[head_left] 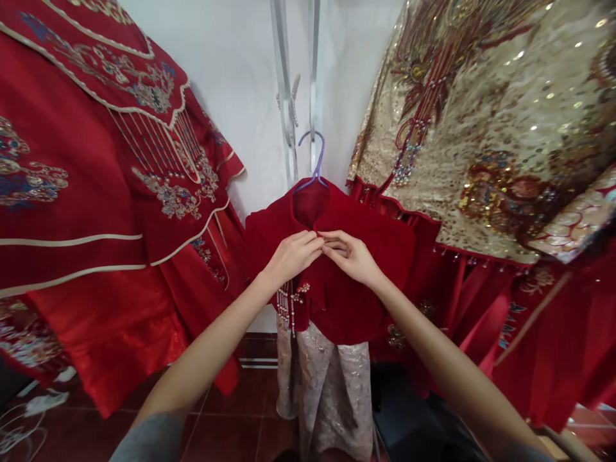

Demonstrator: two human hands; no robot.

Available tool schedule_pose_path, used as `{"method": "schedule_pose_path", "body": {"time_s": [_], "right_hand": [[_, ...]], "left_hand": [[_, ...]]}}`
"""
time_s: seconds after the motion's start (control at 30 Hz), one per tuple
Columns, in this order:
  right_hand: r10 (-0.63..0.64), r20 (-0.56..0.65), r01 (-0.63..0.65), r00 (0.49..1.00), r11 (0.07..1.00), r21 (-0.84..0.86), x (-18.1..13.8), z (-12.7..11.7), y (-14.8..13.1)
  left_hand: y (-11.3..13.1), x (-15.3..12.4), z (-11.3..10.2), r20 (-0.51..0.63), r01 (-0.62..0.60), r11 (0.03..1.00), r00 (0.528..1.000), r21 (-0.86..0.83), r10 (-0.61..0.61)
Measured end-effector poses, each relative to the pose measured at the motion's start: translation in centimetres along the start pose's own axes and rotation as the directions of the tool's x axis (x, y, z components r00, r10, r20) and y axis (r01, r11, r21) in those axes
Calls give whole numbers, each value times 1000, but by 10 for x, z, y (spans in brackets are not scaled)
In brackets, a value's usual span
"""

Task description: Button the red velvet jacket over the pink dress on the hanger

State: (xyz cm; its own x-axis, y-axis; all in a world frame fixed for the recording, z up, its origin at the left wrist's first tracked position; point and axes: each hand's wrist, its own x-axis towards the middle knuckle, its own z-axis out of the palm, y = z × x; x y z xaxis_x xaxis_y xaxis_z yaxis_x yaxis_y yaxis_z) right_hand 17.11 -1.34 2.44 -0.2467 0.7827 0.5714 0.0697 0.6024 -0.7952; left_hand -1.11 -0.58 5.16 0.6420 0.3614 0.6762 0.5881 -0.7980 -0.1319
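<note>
A short red velvet jacket (366,276) hangs in front of me on a purple hanger (318,160). Its stand collar is parted at the throat. Just below the collar, my left hand (296,253) and my right hand (350,255) meet with fingertips pinched on the jacket's front edges. Whether a fastener lies between the fingers is hidden. Beaded tassels (287,305) dangle from the jacket's front on the left, beside a beaded flower-shaped fastening (302,292). Beneath the jacket falls a pale, shimmering skirt (337,391).
An embroidered red garment (96,218) with cream trim crowds the left. On the right hangs a gold sequined garment (481,147) above red cloth. A metal rail (282,58) runs down the white wall. White cables (24,423) lie lower left, and a black object (409,410) stands lower right.
</note>
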Motion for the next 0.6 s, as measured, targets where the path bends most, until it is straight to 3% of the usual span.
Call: {"method": "schedule_pose_path", "body": {"time_s": [0.1, 0.23, 0.37, 0.47, 0.6], "right_hand": [[-12, 8, 11, 1000, 999, 34, 3, -4, 6], [-32, -20, 33, 999, 999, 39, 6, -9, 11], [-68, 9, 68, 998, 998, 4, -3, -7, 12], [-186, 57, 192, 981, 973, -125, -22, 3, 14], [-356, 156, 388, 922, 845, -368, -47, 22, 24]], "left_hand": [[11, -2, 10, -98, 124, 983, 986, -136, -138], [35, -9, 25, -219, 248, 839, 894, -484, -390], [52, -15, 35, -210, 235, 655, 824, -718, -526], [56, -19, 42, -162, 225, 481, 753, -847, -638], [57, -21, 49, -158, 220, 397, 670, -891, -726]]}}
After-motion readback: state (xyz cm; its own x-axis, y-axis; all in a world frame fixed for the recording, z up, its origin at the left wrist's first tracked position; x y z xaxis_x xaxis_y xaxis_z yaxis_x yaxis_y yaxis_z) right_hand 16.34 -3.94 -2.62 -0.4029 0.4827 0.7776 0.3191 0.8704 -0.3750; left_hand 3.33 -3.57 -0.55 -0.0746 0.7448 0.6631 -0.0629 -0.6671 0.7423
